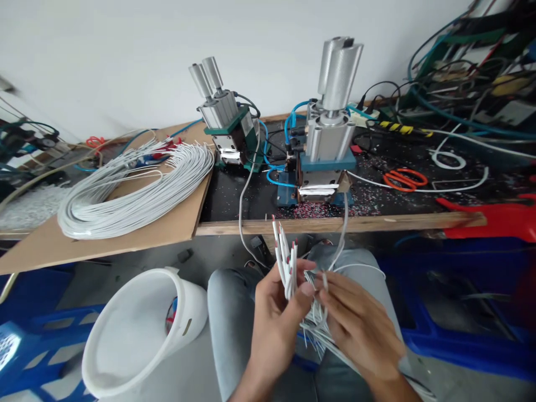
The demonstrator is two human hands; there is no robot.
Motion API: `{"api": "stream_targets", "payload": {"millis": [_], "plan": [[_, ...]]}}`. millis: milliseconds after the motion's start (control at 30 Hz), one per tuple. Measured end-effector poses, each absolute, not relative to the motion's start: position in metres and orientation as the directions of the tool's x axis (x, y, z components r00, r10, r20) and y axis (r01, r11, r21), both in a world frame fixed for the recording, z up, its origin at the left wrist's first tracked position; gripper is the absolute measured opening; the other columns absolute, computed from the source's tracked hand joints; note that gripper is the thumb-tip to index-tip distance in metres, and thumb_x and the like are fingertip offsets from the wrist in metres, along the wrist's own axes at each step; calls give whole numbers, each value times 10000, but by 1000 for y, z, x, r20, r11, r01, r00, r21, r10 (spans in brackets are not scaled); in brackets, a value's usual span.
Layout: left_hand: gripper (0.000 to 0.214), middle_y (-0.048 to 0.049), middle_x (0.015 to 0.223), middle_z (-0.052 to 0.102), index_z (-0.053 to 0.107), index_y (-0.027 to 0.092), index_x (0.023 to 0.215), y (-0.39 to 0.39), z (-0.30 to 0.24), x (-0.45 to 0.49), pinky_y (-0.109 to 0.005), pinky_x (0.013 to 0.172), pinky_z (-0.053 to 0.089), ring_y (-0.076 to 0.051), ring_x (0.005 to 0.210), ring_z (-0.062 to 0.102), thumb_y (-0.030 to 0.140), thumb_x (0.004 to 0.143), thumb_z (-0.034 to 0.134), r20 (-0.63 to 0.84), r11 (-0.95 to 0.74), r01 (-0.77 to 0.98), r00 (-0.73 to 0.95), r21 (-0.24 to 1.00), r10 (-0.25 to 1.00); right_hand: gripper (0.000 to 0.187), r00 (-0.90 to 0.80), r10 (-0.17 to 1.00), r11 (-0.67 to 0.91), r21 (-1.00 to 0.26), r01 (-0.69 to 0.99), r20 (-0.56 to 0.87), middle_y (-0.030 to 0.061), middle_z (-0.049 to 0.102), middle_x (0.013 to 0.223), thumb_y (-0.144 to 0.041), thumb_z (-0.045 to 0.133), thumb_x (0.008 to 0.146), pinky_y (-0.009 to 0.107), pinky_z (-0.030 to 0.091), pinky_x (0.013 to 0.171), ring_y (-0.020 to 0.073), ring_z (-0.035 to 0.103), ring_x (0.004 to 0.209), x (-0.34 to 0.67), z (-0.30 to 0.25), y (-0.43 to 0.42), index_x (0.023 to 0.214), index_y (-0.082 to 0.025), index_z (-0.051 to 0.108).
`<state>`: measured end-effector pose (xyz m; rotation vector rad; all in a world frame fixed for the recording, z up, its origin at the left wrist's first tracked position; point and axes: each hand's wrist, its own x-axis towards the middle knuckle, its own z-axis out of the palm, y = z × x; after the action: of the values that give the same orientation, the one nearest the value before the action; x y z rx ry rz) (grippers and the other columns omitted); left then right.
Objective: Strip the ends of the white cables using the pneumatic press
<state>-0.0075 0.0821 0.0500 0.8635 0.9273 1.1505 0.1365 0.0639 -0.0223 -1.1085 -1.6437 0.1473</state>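
My left hand [276,312] grips a bunch of white cables [287,259] over my lap; their red-tipped ends stick up above my thumb. My right hand [355,318] pinches the same cables lower down, where the loose white strands [316,326] fan out between both hands. Ahead on the bench stands a pneumatic press with a blue base [324,167], just above my hands. A second, green-bodied press [228,128] stands to its left.
A big coil of white cables [134,190] lies on cardboard [104,240] at left. A white bucket [134,329] sits by my left knee. Orange scissors [404,178], a red tray [498,215] and tangled wiring [469,72] fill the right. Blue crates [460,335] stand below.
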Motion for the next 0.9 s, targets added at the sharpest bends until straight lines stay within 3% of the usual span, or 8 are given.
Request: {"api": "stream_targets", "payload": {"millis": [133, 200, 300, 400, 467, 600, 800, 900], "plan": [[233, 21, 682, 440, 692, 163, 1005, 90, 44, -10, -241, 588, 320, -97, 600, 368, 341, 854, 696, -53, 149, -480, 209, 864, 976, 621, 234, 672, 260, -519, 815, 703, 59, 778, 1070, -122, 625, 795, 513, 663, 766, 338, 752, 917, 173, -45, 68, 1326, -432, 536], [182, 22, 672, 454, 686, 162, 994, 93, 41, -10, -246, 607, 326, -96, 606, 387, 301, 877, 685, -62, 163, -475, 221, 865, 973, 466, 252, 721, 159, -508, 847, 646, 61, 792, 886, -183, 619, 813, 486, 648, 591, 345, 760, 720, 194, -57, 70, 1230, -391, 620], [155, 17, 678, 500, 681, 168, 1007, 93, 37, -5, -249, 603, 331, -97, 597, 427, 274, 893, 679, -67, 166, -447, 228, 879, 971, 442, 134, 868, 88, -414, 906, 478, 22, 721, 648, -260, 559, 842, 384, 469, 303, 310, 661, 430, 211, -54, 68, 1270, -361, 599], [165, 17, 678, 518, 670, 170, 964, 89, 36, 2, -243, 580, 342, -103, 585, 442, 280, 855, 727, -102, 195, -407, 239, 892, 966, 543, 246, 860, 11, -497, 868, 448, 89, 723, 884, -305, 534, 870, 421, 548, 495, 291, 696, 645, 202, -20, 61, 1407, -344, 464], [182, 20, 676, 523, 666, 166, 926, 86, 35, 6, -234, 561, 356, -102, 574, 439, 270, 816, 767, -124, 214, -373, 251, 903, 960, 406, 311, 839, 113, -703, 703, 446, 69, 699, 978, -309, 553, 873, 393, 568, 624, 246, 688, 750, 186, 9, 59, 1273, -370, 579], [192, 13, 761, 570, 669, 167, 946, 82, 34, 13, -216, 559, 389, -95, 603, 453, 225, 800, 778, -131, 231, -343, 291, 910, 948, 127, 123, 949, 238, -913, 333, 292, 8, 663, 892, -331, 623, 846, 312, 531, 569, 180, 631, 699, 159, 41, 69, 950, -330, 695], [107, -8, 820, 590, 632, 169, 868, 80, 41, 17, -254, 753, 444, -140, 779, 542, 265, 907, 660, -23, 69, -292, 157, 954, 987, 93, 261, 947, 237, -958, -161, 190, -3, 612, 818, -341, 605, 864, 311, 550, 635, 173, 633, 729, 146, 22, 72, 824, -281, 663], [180, 30, 720, 506, 587, 181, 828, 79, 45, 16, -212, 580, 385, -93, 605, 456, 317, 945, 603, -31, 47, -262, 65, 964, 997, 129, 121, 990, 127, -861, -493, 77, -36, 557, 743, -378, 527, 900, 290, 517, 462, 133, 572, 504, 141, 11, 64, 867, -296, 621]]}}
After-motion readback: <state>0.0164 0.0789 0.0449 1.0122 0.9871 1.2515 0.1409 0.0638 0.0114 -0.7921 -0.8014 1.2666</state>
